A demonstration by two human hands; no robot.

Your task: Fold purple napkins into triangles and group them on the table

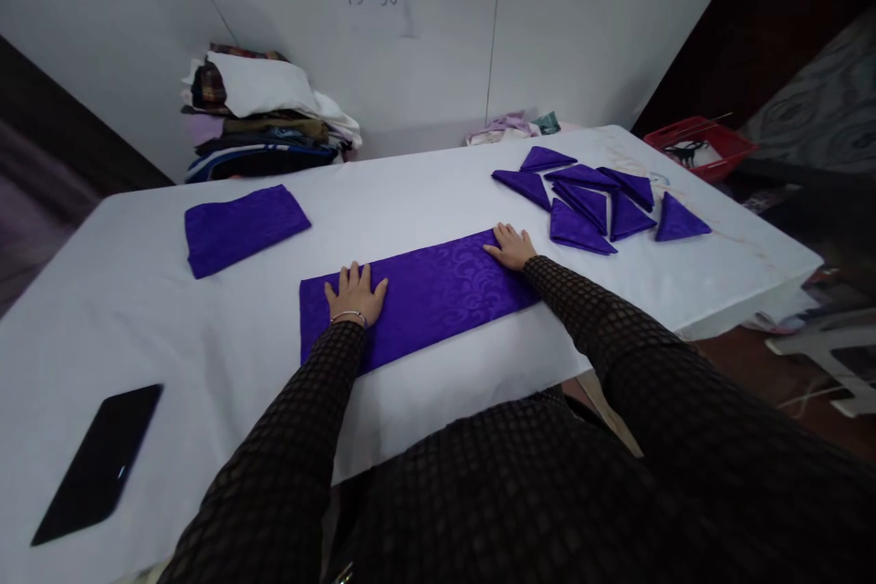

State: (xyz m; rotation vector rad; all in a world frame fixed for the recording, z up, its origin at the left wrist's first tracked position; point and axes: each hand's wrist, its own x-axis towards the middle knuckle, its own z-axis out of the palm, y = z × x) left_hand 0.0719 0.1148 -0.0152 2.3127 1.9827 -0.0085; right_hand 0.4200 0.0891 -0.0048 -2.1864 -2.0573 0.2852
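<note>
A purple patterned cloth point(438, 297), folded into a long flat strip, lies in front of me on the white-covered table point(233, 328). My left hand point(357, 294) rests flat on its left part, fingers spread, with a bracelet at the wrist. Near the strip's right end my right hand point(510, 247) presses down, its fingers also apart. To the right of that hand are several purple cloths folded into triangles point(578, 226), some overlapping. Another folded purple cloth point(245, 228) sits at the left, apart from my hands.
A black phone-like slab point(102, 461) lies at the table's near left. Stacked clothes point(266, 114) stand against the wall at the back, and more fabric point(510, 127) lies at the far edge. A red basket point(704, 146) is beyond the right side.
</note>
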